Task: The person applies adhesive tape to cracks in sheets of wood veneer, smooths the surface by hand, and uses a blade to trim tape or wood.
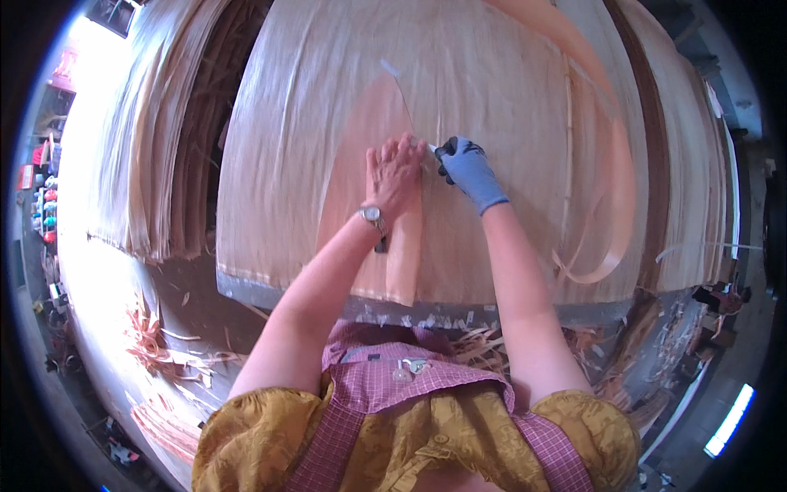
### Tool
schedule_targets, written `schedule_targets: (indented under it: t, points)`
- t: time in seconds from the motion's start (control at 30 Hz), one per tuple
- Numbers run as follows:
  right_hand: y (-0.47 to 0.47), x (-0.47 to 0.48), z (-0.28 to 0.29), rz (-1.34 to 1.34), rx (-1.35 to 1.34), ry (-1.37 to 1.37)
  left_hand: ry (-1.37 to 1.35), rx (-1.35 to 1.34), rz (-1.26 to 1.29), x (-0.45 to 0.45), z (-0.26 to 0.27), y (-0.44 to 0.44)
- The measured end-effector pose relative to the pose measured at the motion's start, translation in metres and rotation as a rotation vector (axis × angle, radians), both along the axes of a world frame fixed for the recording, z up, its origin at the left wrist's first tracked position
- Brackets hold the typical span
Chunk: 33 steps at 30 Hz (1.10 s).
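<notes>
My bare left hand, a wristwatch on its wrist, presses flat on a tapered strip of reddish wood veneer. The strip lies on a broad, pale veneer sheet. A small piece of white tape sits at the strip's pointed far end. Just right of my left fingertips, my right hand wears a blue-grey glove with dark fingers. It pinches a small white item, mostly hidden by the fingers; I cannot tell what it is.
Stacked veneer sheets stand at the left, and another stack at the right. A long veneer offcut curls along the right side. Shavings litter the lower left. Tape scraps line the near table edge.
</notes>
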State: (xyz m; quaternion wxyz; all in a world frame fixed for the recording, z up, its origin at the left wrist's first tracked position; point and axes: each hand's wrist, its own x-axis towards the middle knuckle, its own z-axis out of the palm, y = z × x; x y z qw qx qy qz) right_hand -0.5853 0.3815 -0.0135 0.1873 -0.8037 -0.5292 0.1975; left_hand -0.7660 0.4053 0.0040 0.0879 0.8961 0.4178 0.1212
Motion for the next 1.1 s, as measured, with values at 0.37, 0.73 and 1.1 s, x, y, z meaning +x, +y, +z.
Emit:
schedule_targets:
  t: [0.37, 0.73, 1.1]
  points:
    - [-0.151, -0.051, 0.106, -0.150, -0.297, 1.032, -0.371, -0.072, 0.062, -0.039, 0.008, -0.030]
    - [-0.163, -0.038, -0.004, 0.285, 0.097, -0.342, 0.013, 0.014, -0.018, -0.052, -0.008, -0.171]
    - [-0.224, -0.108, 0.002, 0.017, -0.121, 0.177, -0.171, -0.210, -0.007, -0.090, 0.008, -0.238]
